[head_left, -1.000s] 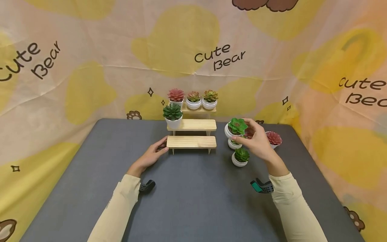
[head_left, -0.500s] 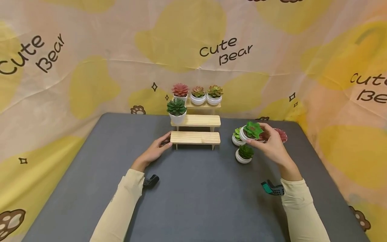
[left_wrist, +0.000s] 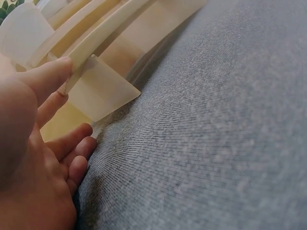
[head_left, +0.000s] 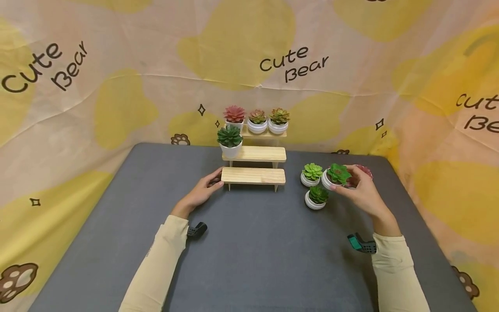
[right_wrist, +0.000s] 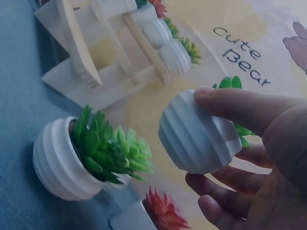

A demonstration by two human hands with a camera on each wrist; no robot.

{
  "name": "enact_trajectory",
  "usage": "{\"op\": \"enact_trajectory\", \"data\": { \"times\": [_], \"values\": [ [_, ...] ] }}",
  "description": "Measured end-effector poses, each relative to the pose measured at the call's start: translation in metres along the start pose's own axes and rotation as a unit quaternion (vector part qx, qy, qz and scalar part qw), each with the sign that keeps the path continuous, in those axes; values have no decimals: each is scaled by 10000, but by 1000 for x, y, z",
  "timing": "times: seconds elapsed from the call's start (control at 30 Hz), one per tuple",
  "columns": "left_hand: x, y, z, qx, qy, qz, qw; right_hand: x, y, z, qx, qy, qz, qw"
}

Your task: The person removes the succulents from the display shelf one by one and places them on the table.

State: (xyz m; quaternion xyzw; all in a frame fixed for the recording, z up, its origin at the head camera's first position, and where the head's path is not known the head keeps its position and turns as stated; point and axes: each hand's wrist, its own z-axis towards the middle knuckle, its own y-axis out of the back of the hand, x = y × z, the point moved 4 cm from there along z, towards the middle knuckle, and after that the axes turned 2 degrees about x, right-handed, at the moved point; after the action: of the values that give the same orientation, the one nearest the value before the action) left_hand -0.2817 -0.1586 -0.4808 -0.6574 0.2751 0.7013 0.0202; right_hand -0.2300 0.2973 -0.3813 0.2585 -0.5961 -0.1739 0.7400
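My left hand (head_left: pixel 199 193) is at the left end of the three-tier wooden plant stand (head_left: pixel 253 175). In the left wrist view its thumb and forefinger pinch the end of the lowest shelf (left_wrist: pixel 86 48), while the other fingers curl loosely below. My right hand (head_left: pixel 367 196) holds a potted green succulent by its ribbed white pot (right_wrist: pixel 194 134), thumb on one side and fingers on the other. A light green succulent (head_left: pixel 312 172) and a dark green succulent (head_left: pixel 318 195) stand just left of it. Partly hidden behind the right hand is a red succulent (head_left: pixel 365 170).
On the top shelf stand a pink succulent (head_left: pixel 234 115) and two smaller reddish-green succulents (head_left: pixel 257 117). A dark green succulent (head_left: pixel 230 137) in a white pot occupies the left of the middle shelf. A printed cloth (head_left: pixel 234 56) hangs behind the grey table (head_left: pixel 249 251).
The right hand has moved right and down with its succulent, away from the stand, uncovering the light green one. The left hand stays at the stand. The head view has shifted slightly.
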Motion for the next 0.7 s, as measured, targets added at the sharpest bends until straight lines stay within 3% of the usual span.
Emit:
{"op": "enact_trajectory", "data": {
  "times": [0.23, 0.7],
  "values": [
    [0, -1, 0, -10, 1, 26, 10000, -10, 5, -2, 145, 89, 235, 9996],
    [3, -1, 3, -31, 17, -42, 10000, -26, 15, -7, 558, 68, -159, 9983]
  ]
}}
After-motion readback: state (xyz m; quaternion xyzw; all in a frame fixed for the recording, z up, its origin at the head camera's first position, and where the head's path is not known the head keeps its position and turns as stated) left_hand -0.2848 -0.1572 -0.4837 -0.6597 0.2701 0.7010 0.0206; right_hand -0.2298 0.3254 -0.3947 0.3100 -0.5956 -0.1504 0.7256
